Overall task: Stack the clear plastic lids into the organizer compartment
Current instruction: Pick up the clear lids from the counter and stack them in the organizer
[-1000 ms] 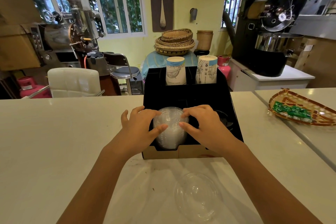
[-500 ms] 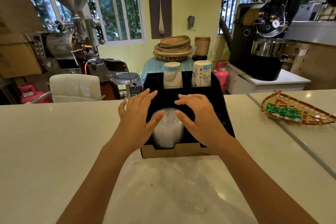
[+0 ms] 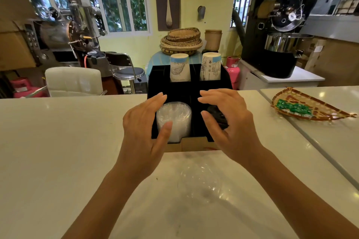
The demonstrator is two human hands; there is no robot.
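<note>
A stack of clear plastic lids (image 3: 175, 120) stands in the front left compartment of the black organizer (image 3: 186, 91) on the white counter. My left hand (image 3: 143, 132) hovers just left of the stack, fingers spread, thumb in front of it, holding nothing. My right hand (image 3: 229, 122) is open over the front right compartment, which holds black lids (image 3: 218, 116). One more clear lid (image 3: 200, 182) lies flat on the counter near me, between my forearms.
Two stacks of printed paper cups (image 3: 179, 68) stand in the organizer's back compartments. A woven tray with green packets (image 3: 308, 106) sits on the counter at the right. Behind the counter are a white chair (image 3: 73, 81), a stool and coffee roasters.
Both hands have let go of the lid stack and drawn apart and back toward me. The stack stays in its compartment. The view has shifted slightly.
</note>
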